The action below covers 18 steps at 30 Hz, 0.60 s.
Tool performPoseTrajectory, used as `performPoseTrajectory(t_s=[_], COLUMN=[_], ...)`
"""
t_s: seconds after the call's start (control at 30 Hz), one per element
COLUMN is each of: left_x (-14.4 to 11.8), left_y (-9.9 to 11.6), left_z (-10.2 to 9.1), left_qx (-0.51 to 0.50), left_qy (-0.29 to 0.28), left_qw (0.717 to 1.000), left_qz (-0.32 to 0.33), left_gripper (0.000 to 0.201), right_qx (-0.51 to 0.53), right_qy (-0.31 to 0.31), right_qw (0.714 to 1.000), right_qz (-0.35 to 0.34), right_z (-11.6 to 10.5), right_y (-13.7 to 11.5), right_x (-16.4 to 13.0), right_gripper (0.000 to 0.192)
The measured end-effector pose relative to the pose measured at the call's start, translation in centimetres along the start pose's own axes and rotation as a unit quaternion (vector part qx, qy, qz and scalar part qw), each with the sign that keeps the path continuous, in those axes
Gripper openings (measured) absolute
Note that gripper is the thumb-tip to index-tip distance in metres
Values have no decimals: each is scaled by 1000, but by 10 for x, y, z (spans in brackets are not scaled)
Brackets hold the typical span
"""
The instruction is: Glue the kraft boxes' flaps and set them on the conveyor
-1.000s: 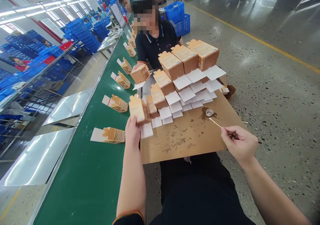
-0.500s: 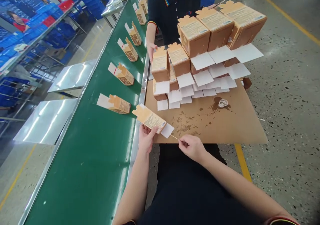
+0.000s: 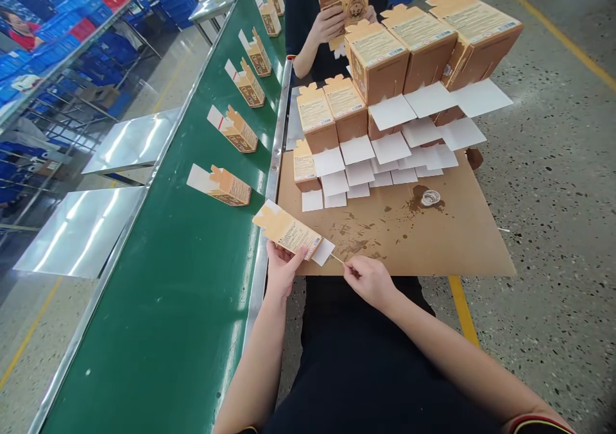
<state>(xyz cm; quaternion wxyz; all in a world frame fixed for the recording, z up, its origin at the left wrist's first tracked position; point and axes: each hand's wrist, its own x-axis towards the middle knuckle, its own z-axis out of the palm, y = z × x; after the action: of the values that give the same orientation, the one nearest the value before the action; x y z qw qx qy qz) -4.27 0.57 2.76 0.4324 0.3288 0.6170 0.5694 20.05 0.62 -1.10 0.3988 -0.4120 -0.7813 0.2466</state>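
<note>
My left hand (image 3: 285, 268) is closed around a brown and cream cardboard box (image 3: 290, 230), thumb on its printed face. The box tilts over the near left corner of the table, its white flap sticking out toward my right hand. Pinched in my right hand (image 3: 369, 281) is a thin cotton swab (image 3: 338, 259), whose far end meets or passes behind the white flap; its tip is hidden. Farther right on the brown table board (image 3: 462, 241) sits a small clear cup (image 3: 430, 198) in a dark wet patch.
Stacked boxes (image 3: 380, 61) with white flaps fill the table's far side. To the left, a green conveyor belt (image 3: 192, 293) carries a row of open boxes (image 3: 231, 187). Across the table a co-worker (image 3: 308, 42) holds a box (image 3: 357, 4) in both hands.
The co-worker has lifted a box from beside the stack and now holds it up in both hands. My hands stay almost in place, with the swab still at the flap.
</note>
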Motion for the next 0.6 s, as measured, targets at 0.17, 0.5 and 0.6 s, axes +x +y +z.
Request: performPoseTrajectory(t_s=[0.17, 0.5, 0.6], left_x=[-2, -26, -32], left_y=[-1, -17, -17], left_z=[2, 15, 16], left_qx=[20, 140, 201], left_qy=[12, 62, 68], left_qw=[1000, 985, 974], left_qz=[15, 79, 84], left_gripper=[92, 90, 87], right_qx=[-11, 9, 7], right_qy=[-22, 120, 143], right_qw=[999, 991, 986], right_qz=[-36, 59, 88], right_z=[7, -47, -55], right_y=[-6, 6, 2], right_x=[-2, 15, 10], right_gripper=[35, 27, 29])
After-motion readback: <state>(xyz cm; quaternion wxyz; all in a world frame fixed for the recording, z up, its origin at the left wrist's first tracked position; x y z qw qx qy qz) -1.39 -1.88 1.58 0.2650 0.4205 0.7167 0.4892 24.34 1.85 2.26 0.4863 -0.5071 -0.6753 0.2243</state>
